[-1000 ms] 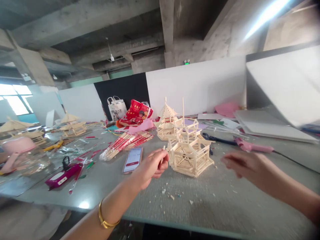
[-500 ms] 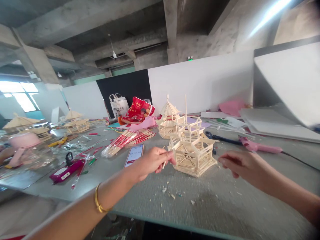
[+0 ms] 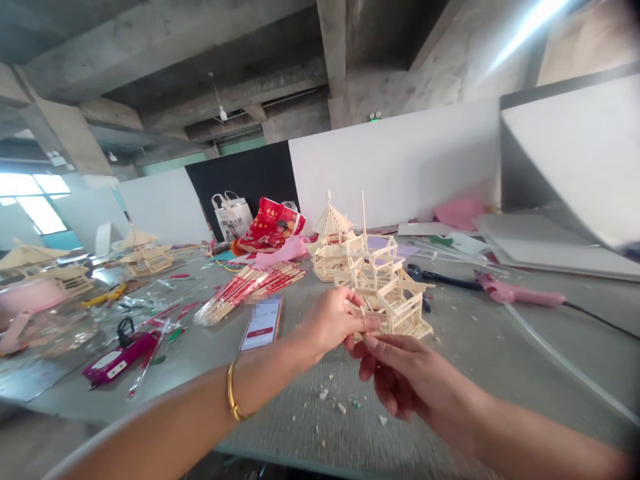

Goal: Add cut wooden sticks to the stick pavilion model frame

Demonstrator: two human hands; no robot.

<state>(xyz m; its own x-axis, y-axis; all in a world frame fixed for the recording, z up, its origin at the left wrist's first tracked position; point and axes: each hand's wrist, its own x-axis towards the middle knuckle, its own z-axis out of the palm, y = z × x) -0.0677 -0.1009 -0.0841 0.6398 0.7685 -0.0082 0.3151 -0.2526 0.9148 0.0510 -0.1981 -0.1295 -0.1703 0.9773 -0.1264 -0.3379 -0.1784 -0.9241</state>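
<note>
My left hand [image 3: 335, 323] is closed in a pinch, with a short wooden stick [image 3: 364, 311] partly showing at its fingers. Fingertip to fingertip with it, my right hand [image 3: 400, 370] has thumb and forefinger pressed together; whatever lies between them is hidden. Just behind both hands stands a pavilion model [image 3: 407, 307] made of thin wooden sticks, with railings, an upper tier and one tall upright stick. The hands cover its front left side, and I cannot tell if they touch it.
A phone [image 3: 261, 325] and bundled sticks [image 3: 250, 287] lie left, beyond a magenta power strip [image 3: 120, 360]. A roofed stick model [image 3: 333, 223] stands behind. At right are a pink corded tool [image 3: 520, 293] and a translucent strip [image 3: 560, 360]. Scraps [image 3: 340, 405] litter the tabletop.
My right hand has moved left from beside the model to meet my left hand at its front. My left hand has shifted slightly right. A translucent strip now shows at right.
</note>
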